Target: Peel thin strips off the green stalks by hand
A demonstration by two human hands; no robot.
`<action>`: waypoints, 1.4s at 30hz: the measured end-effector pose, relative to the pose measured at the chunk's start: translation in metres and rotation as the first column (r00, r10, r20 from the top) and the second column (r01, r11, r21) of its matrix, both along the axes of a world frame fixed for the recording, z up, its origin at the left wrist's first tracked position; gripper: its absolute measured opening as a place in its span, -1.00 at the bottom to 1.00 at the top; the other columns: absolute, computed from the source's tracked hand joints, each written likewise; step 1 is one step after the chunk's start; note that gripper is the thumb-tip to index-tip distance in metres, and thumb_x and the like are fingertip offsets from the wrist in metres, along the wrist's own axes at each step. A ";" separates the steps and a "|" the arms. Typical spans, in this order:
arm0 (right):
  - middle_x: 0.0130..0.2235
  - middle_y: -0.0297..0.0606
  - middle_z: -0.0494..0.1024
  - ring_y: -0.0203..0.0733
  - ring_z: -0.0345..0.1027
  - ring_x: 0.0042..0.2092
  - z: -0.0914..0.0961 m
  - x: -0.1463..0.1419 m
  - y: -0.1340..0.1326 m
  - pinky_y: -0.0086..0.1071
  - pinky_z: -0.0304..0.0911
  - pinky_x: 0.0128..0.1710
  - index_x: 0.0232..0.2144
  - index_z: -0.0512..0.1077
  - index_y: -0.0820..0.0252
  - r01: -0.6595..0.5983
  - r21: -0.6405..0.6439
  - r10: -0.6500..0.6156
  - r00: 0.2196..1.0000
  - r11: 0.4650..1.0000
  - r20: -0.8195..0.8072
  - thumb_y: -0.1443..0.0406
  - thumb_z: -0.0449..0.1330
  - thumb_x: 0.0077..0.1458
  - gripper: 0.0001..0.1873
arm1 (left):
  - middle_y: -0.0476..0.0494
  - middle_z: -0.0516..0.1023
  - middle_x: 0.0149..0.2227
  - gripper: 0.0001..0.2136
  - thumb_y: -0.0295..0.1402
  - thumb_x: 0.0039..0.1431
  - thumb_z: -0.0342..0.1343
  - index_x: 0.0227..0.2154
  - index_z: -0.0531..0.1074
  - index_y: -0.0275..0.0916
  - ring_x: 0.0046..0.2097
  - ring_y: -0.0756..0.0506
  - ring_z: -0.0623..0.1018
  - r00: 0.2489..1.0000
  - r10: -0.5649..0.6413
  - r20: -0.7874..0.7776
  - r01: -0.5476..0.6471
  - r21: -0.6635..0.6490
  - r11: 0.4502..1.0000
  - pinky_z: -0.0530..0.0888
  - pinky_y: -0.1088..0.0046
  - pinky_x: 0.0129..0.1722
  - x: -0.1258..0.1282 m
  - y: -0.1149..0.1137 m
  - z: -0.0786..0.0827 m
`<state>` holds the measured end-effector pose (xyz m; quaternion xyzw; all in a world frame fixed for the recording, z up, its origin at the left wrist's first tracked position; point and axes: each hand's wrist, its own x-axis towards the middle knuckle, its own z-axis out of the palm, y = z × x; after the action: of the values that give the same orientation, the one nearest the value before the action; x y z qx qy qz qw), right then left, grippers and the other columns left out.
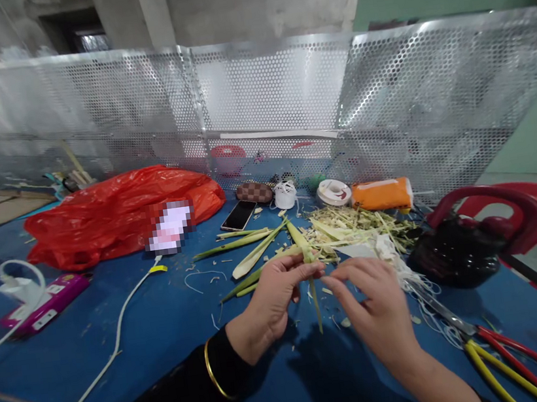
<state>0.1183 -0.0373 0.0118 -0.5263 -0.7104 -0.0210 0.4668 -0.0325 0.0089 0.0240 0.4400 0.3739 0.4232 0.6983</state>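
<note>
My left hand (pixel 271 296) is closed in a pinch on a pale green leaf piece (pixel 296 231), near the middle of the table. The piece stands up above the fingers, and a narrow green end hangs below them. Close by on the right is my right hand (pixel 378 302), its thumb and forefinger brought together beside the leaf. Whatever lies between those fingertips is too small to make out. Behind my left hand, several long green and cream leaves (pixel 251 257) lie on the blue table (pixel 170 359). A heap of shredded leaf scraps (pixel 351 226) lies beyond my right hand.
Right: a dark kettle (pixel 458 255), tangled white thread (pixel 422 283) and red-and-yellow-handled shears (pixel 469 330). Back: a spool (pixel 333 192), orange packet (pixel 381 195), checkered case (pixel 253 192), dark phone (pixel 239 216) and perforated metal screen (pixel 273 88). Left: a red bag (pixel 116 211), lit phone (pixel 171 230) and purple power strip (pixel 54 303).
</note>
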 end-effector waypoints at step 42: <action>-0.31 -0.17 0.54 -0.05 0.37 -0.19 0.005 0.007 0.004 -0.26 0.22 -0.16 -0.46 0.46 0.15 -0.096 -0.274 -0.053 0.870 0.957 -0.491 0.06 0.09 0.16 -0.66 | -0.08 0.53 -0.49 -0.73 -0.34 -0.09 0.32 -0.29 0.50 -0.34 -0.60 0.10 0.41 0.990 -0.111 0.092 0.120 -0.101 0.988 0.01 0.64 -0.74 0.000 -0.004 0.001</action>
<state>0.1250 -0.0330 0.0163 -0.5685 -0.5689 0.2234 0.5506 -0.0325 0.0052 0.0247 0.4044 0.3392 0.3800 0.7596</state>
